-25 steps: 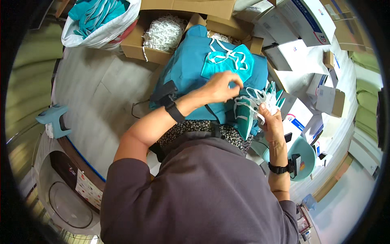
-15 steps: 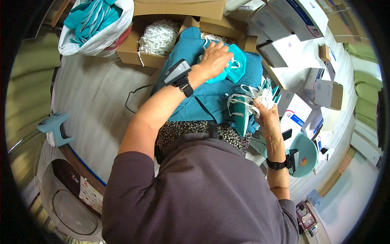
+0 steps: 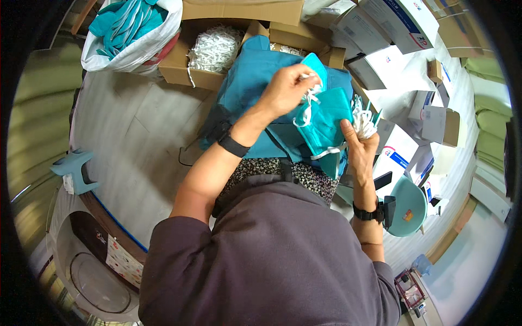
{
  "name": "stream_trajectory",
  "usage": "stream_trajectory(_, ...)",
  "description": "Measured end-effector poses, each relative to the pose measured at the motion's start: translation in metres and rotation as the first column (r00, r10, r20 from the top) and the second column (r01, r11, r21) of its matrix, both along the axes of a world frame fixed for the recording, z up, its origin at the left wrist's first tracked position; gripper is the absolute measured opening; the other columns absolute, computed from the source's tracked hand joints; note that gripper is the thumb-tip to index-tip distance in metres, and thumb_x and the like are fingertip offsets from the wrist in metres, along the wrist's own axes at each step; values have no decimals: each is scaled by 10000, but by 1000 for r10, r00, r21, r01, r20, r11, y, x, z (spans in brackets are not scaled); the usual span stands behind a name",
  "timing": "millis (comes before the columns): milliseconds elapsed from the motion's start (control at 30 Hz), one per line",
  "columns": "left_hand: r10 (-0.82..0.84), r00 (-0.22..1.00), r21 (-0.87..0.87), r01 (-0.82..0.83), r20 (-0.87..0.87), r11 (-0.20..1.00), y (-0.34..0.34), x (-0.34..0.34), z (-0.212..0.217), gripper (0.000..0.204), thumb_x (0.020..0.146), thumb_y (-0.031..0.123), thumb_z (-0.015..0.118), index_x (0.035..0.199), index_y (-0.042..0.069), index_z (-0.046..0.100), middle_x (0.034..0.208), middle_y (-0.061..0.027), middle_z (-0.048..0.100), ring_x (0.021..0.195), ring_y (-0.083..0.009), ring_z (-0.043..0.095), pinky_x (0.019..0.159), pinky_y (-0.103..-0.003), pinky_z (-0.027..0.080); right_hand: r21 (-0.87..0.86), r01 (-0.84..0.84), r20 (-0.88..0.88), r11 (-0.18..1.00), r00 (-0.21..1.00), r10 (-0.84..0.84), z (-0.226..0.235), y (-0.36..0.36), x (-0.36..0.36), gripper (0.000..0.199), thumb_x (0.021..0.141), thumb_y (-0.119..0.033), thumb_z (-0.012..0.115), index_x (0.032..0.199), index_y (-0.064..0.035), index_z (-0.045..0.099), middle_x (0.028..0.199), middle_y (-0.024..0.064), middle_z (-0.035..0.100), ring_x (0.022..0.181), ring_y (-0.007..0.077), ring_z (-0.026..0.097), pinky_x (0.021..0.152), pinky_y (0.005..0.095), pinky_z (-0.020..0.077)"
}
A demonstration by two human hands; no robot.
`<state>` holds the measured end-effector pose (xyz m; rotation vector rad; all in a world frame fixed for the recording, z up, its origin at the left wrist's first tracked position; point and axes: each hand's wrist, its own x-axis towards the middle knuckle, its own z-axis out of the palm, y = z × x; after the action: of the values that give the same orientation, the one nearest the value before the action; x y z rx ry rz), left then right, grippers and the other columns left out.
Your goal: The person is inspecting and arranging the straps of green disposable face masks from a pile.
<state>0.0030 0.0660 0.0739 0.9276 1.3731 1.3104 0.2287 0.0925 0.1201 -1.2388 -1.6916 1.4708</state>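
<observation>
Hands (image 3: 283,91) (image 3: 361,149) on teal masks (image 3: 328,122), white strands (image 3: 216,49) in box (image 3: 190,77).

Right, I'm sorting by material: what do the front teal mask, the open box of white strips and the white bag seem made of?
Teal mask: probably nonwoven fabric, slightly shiny, judging by its thin, creased sheet.
Box: cardboard, matte brown, as its stiff folded flaps suggest.
White bag: likely plastic, perhaps woven, going by its wrinkled sides; any weave is too small to tell.
</observation>
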Motion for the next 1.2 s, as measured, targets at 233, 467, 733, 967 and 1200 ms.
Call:
stream_trajectory(233, 249, 579, 254, -74, -776, 964, -28, -11, 9, 246, 821, 132, 693, 1064, 101, 675, 1059, -99, 648, 1056, -274, 563, 902, -371, 462, 5, 20, -44, 1000, 999, -19, 2, 1, 19, 148, 892, -137, 723, 943, -5, 682, 829, -49, 625, 732, 47, 501, 647, 216, 407)
stream_trajectory(467, -179, 906, 170, 260, -383, 950, -25, 17, 21, 382, 778, 198, 787, 1087, 44, 624, 830, -63, 631, 821, -189, 606, 766, -329, 480, -14, 41, -62, 999, 997, -42, 10, 2, 22, 125, 894, -116, 710, 943, -5, 681, 834, -40, 634, 722, 49, 511, 636, 216, 413)
stream_trajectory(733, -373, 909, -21, 376, -186, 926, -35, 28, 28, 372, 825, 242, 772, 1056, 2, 608, 711, -33, 577, 686, -110, 537, 671, -287, 471, -111, 111, 11, 988, 994, -110, 14, 13, 29, 142, 923, -159, 680, 952, -20, 686, 858, -23, 651, 737, 53, 535, 652, 217, 418)
stream_trajectory(967, -458, 889, 43, 457, 0, 888, -50, -7, 25, 209, 954, 194, 592, 943, -5, 654, 673, -25, 605, 678, -99, 571, 656, -255, 463, -59, 150, -12, 987, 988, -151, -4, 31, 59, 150, 921, -162, 683, 961, -18, 691, 867, -23, 654, 749, 53, 542, 660, 217, 415)
stream_trajectory(1200, -168, 639, 278, -74, 750, 958, -47, -38, 24, 325, 961, 299, 554, 764, 41, 561, 661, -64, 547, 678, -192, 549, 732, -325, 460, -34, 230, 61, 973, 972, -228, -12, 39, 92, 161, 893, -130, 702, 931, 27, 701, 811, 20, 678, 665, 73, 584, 595, 224, 438)
